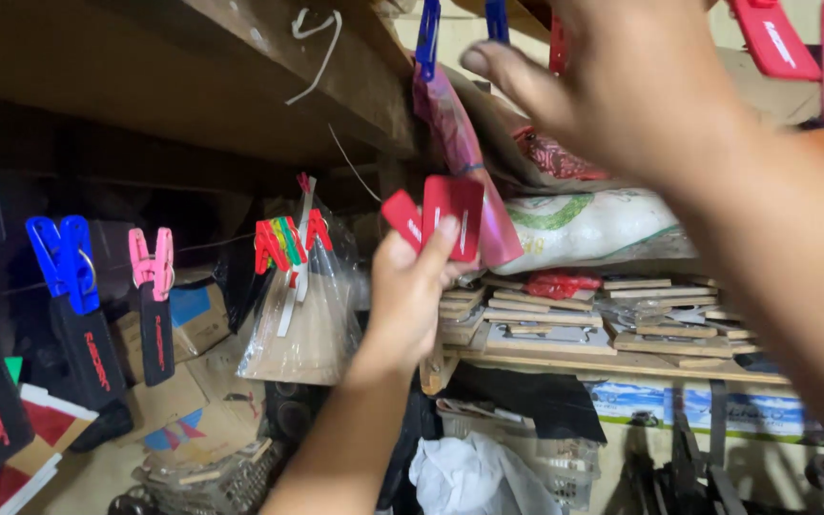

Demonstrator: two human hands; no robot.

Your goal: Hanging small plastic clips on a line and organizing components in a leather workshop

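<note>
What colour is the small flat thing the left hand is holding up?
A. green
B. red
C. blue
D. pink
B: the left hand pinches a red flat piece between thumb and fingers, in front of a cluttered wooden shelf, while the right hand reaches up toward the hanging clips.

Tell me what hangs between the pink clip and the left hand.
In the head view, a clear plastic bag with red clips hangs between the pink clip and left hand.
</note>
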